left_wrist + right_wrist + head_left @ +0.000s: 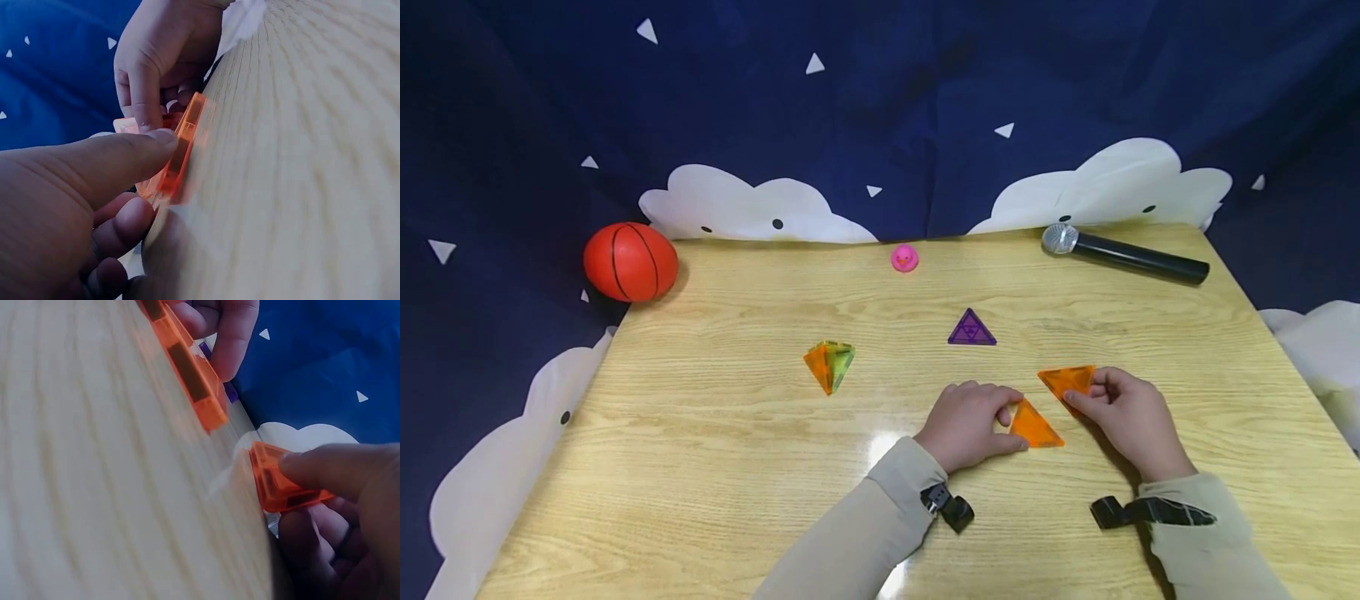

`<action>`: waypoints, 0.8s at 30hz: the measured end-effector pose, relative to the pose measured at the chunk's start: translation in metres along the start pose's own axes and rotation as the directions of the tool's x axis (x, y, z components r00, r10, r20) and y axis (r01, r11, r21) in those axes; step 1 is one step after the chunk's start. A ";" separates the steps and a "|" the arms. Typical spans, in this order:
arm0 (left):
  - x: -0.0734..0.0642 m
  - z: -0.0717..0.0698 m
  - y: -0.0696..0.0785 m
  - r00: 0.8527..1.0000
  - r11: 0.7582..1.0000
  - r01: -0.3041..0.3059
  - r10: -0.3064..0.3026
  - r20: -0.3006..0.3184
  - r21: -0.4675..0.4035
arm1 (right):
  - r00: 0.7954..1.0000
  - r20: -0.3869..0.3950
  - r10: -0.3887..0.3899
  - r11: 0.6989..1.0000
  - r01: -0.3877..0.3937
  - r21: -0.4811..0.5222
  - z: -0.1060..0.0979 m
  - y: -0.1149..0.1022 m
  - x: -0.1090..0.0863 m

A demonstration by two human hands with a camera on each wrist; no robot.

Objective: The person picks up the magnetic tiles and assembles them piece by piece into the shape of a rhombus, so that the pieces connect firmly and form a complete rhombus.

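Observation:
Between thumb and fingertips, my left hand pinches an orange translucent triangular magnetic tile, close over the wooden table. My right hand grips a second orange triangular tile by its right side, thumb on its face and fingers beneath. This one is raised slightly, with its left corner just above the other tile. The right wrist view shows a gap between the left hand's tile and the right hand's tile. A purple triangular tile lies flat beyond both hands.
Left of the hands stands a small joined shape of orange and yellow-green tiles. Along the far side are a red ball, a pink rubber duck and a black microphone. A dark blue cloth hangs behind the table.

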State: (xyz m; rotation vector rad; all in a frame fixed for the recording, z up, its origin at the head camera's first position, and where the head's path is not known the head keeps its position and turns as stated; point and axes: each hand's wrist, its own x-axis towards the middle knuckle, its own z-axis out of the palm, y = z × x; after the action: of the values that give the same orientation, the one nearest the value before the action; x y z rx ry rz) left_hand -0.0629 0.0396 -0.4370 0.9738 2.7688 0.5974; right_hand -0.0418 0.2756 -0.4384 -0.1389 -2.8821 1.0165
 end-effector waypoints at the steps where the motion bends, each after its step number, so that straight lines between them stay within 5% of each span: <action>1: 0.000 0.000 0.000 1.000 1.000 -0.001 0.001 -0.004 -0.002 | 1.000 0.001 -0.009 1.000 0.009 -0.001 0.000 0.000 -0.001; 24: 0.001 0.002 -0.001 1.000 1.000 -0.003 0.003 -0.029 -0.012 | 0.994 0.113 -0.013 1.000 0.013 0.004 0.001 -0.011 -0.022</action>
State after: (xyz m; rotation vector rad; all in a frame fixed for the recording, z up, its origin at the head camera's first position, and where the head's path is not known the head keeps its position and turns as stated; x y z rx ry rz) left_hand -0.0640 0.0396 -0.4390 0.9745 2.7858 0.6333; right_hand -0.0211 0.2642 -0.4335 -0.0641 -2.9775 1.0602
